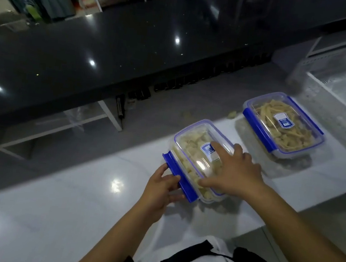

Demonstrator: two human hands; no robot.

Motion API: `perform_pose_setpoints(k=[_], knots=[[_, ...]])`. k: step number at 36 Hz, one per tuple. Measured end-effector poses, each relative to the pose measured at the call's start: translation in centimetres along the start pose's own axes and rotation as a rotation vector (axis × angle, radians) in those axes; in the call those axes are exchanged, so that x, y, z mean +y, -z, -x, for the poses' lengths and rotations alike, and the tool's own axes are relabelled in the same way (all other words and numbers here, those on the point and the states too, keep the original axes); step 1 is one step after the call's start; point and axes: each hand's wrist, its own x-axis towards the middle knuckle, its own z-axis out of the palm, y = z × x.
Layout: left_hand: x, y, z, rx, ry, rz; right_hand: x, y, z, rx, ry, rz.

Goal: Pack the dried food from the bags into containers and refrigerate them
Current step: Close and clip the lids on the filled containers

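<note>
**Both hands on the near container at the white counter**

Head view: Two clear plastic containers with blue side clips sit on a glossy white counter (pixel 58 210). The near container (pixel 189 151) is packed with pale, chunky dried food and has its clear lid on; a blue-and-white label shows through the top. The left hand (pixel 160 191) is at its near-left end, fingers curled around the blue clip (pixel 179 177), which sticks outward from the box rather than lying flat against it. The right hand (pixel 234 171) lies spread flat on the lid, fingers apart and pressing down, index finger reaching onto the label.

The far container (pixel 282 122) stands to the right and further back, well apart from the hands, lid on, filled with yellowish strips. A few crumbs (pixel 231 114) lie on the counter beyond it to the left. A dark, shiny countertop (pixel 112 47) runs across the far side. Blurred clear plastic shows at far right.
</note>
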Motion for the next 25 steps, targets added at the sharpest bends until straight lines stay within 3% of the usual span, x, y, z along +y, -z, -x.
perform_pose_setpoints(k=[4,7,10,20,25], knots=[[1.5,0.8,-0.3,-0.015,0.025,-0.131,2.2,0.1,2.1,0.040,0.011,-0.196],[3.5,1.4,-1.5,0.144,-0.095,-0.286,4.7,1.0,3.2,0.168,-0.019,-0.307],[6.3,1.0,-3.6,0.286,-0.254,-0.489,7.1,2.3,3.4,0.310,-0.126,-0.238],[13.6,-6.5,-14.4,0.123,-0.320,-1.162,12.6,5.9,-2.5,0.350,-0.399,-0.103],[13.9,-8.6,-18.6,0.185,-0.203,-1.421,13.5,5.7,-3.9,0.342,-0.425,-0.021]])
